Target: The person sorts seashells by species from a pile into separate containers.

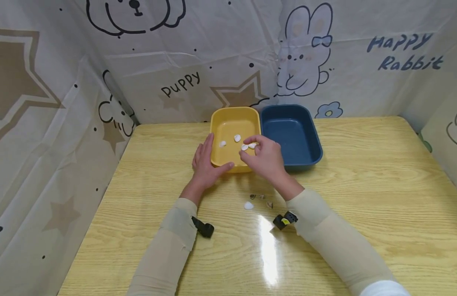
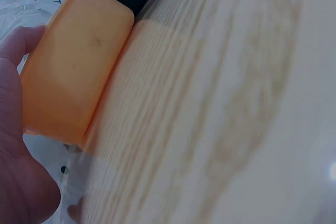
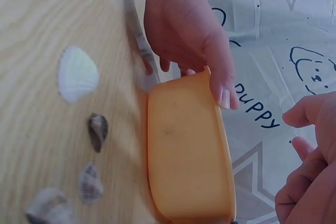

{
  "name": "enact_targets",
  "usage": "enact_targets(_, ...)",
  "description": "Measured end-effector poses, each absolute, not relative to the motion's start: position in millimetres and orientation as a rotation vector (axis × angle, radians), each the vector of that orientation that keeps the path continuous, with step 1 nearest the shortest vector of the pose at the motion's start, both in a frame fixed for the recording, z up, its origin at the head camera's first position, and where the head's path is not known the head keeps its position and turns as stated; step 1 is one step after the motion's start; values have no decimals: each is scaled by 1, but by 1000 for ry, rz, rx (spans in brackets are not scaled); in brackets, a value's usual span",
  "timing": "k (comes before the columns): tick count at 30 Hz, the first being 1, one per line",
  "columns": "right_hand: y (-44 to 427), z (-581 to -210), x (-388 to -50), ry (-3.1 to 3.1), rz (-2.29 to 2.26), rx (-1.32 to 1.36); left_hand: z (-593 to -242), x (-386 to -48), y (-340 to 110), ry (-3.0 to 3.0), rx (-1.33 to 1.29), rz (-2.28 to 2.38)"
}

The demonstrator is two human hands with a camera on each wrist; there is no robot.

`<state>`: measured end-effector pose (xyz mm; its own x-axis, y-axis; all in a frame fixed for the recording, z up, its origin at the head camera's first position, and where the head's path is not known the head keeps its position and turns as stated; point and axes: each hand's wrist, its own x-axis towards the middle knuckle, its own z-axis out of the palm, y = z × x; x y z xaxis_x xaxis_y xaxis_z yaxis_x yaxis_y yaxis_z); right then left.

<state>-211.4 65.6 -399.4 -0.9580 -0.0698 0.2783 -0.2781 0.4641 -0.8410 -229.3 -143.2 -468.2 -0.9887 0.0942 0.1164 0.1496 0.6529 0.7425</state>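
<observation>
My left hand (image 1: 207,166) holds the near left corner of a yellow plastic bin (image 1: 235,113), fingers along its left side and thumb over the front rim. Over the bin's right part hovers my right hand (image 1: 267,158), its thumb and index finger apart. The right wrist view shows nothing between those fingertips. Several white seashells lie in the bin: one shell (image 1: 237,138) near the middle, another shell (image 1: 222,144) to the left, and two by the right fingertips. On the table in front are a white scallop-like shell (image 3: 77,74) and a few small dark shells (image 3: 97,131).
A dark blue bin (image 1: 291,137) stands against the yellow bin's right side. Both are near the back edge of the wooden table (image 1: 361,185), before a printed cloth backdrop (image 1: 139,61). Light glares off the table (image 1: 268,255) at the front.
</observation>
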Motion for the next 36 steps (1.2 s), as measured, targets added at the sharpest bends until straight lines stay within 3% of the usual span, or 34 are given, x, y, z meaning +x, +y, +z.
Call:
enact_targets(16, 71, -419, -182, -2614, 1480, 415, -469, -228, -143, -2790, -220, -1250)
enact_targets(36, 78, -437, -173, -2788, 1498, 559, -466, -229, -145, -2768, -254, -1257)
